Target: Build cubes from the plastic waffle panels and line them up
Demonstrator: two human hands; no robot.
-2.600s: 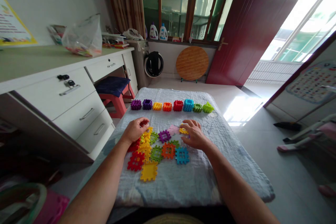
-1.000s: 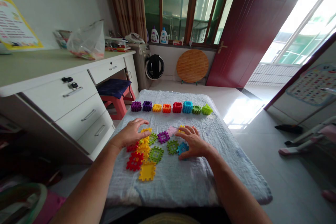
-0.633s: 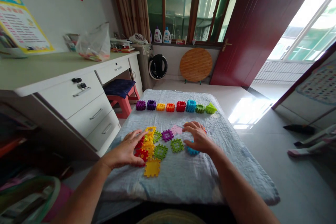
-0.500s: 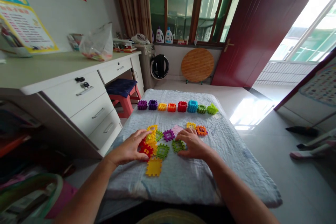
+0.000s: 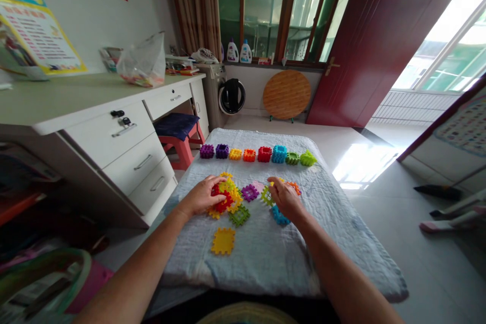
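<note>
My left hand (image 5: 205, 195) rests on a heap of interlocking toy tiles, with thumb and fingers apart. Beneath the thumb lies a red tile (image 5: 228, 202), with several yellow tiles (image 5: 235, 193) around it. My right hand (image 5: 286, 196) has its fingers stretched over more tiles and grips none that I can see. A light green tile (image 5: 266, 196) is by its fingertips, a blue tile (image 5: 280, 215) under its heel. Orange (image 5: 296, 188) and yellow pieces are partly covered by it. Between the hands lie a purple tile (image 5: 249, 192) and a green tile (image 5: 239, 216).
Several assembled cubes (image 5: 249, 155) stand in a row along the far side of the cloth-covered table (image 5: 266, 263). A flat yellow tile (image 5: 223, 241) lies nearer me. A desk (image 5: 125, 134) is on the left, with a pink stool (image 5: 182, 149) beside it.
The heap under my left hand has shifted up and right, away from the flat yellow tile. My right hand has moved slightly right; the light green tile has turned and the blue tile now shows.
</note>
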